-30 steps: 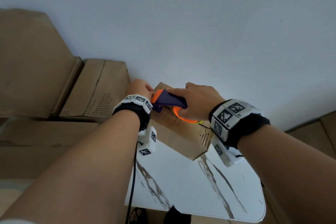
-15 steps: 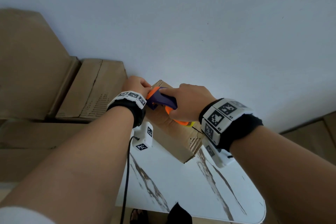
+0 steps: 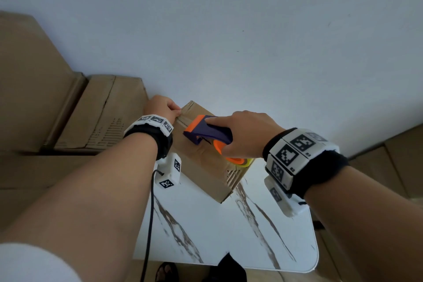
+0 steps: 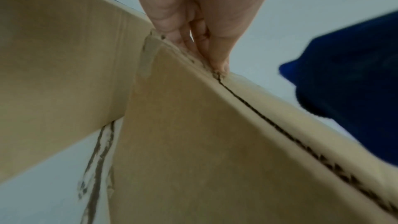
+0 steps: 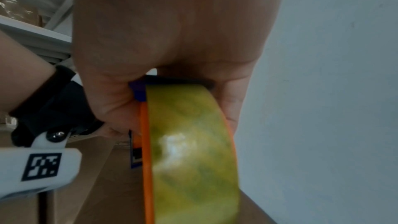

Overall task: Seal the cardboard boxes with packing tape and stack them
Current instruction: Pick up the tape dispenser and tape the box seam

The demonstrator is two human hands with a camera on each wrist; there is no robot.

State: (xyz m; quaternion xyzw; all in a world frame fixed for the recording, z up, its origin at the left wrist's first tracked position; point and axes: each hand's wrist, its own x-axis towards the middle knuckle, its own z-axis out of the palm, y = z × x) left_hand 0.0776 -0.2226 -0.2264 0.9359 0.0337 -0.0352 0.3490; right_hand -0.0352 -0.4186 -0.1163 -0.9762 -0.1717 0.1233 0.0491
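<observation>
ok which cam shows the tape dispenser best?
Head view: most of the tape dispenser, orange and navy, shows on top of the box, gripped by the right hand. Left wrist catches only a blurred navy edge of it. Right wrist sees mostly the yellowish tape roll, close and blurred.

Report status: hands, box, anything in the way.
Left hand grips box far edge. Right hand holds dispenser on box top. No obstruction seen.
</observation>
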